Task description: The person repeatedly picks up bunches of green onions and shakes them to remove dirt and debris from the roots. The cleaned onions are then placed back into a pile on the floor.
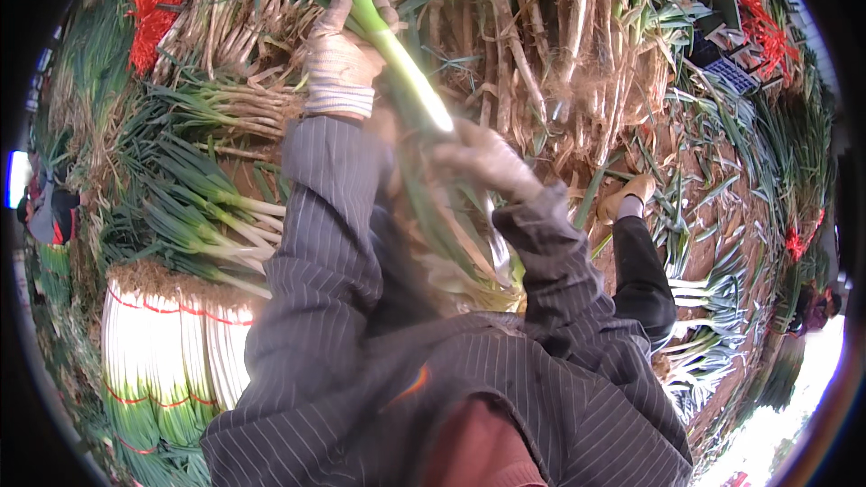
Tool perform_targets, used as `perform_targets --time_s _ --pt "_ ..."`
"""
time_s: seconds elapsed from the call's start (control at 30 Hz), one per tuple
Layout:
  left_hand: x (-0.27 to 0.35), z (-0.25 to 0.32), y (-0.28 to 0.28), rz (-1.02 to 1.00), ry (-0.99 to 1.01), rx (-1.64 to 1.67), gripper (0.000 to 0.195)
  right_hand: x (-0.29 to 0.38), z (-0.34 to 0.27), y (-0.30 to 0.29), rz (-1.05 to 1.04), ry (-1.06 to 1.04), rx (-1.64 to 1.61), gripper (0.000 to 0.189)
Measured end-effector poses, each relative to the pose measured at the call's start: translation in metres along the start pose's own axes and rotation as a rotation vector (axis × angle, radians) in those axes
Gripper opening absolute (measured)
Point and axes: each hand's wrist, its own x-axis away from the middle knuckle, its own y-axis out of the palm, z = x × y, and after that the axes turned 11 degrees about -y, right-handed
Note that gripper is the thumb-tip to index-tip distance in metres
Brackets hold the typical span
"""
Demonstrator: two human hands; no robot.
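My left hand [345,57], in a pale knitted glove with a striped cuff, grips a large green onion [399,57] where its green leaves meet the white shank. The stalk slants down to the right, its bright white lower end beside my right hand [488,159]. That hand is gloved too and blurred by motion, its fingers curled near the stalk's end; whether they grip anything is unclear. Blurred leaf strips [433,210] hang below it, in front of my lap. Loose outer leaves and peelings [497,291] lie close to my body.
Unpeeled green onions [514,47] are heaped ahead. Cleaned stalks [237,230] lie left, above tied white bundles [159,338]; more cleaned stalks [703,311] lie right. Red ties [152,20] hang at upper left. My shoe [626,197] rests on leaf-strewn soil. Other people [54,210] are at the edges.
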Motion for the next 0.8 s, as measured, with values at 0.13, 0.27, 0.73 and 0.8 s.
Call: perform_targets --time_s 0.13,0.27,0.73,0.8 --pt "0.009 -0.009 0.011 0.178 -0.036 -0.168 0.044 -0.021 0.012 0.04 -0.026 0.007 0.372 0.038" --pt "0.012 -0.018 0.016 0.489 0.007 -0.321 0.04 -0.011 0.022 0.053 0.134 -0.157 0.049 0.04" --pt "0.015 -0.016 0.023 0.236 0.028 -0.174 0.039 0.006 -0.051 0.048 0.366 -0.332 0.177 0.045" --pt "0.016 -0.019 0.026 0.291 0.031 -0.174 0.039 -0.006 -0.053 0.046 0.393 -0.381 0.351 0.037"
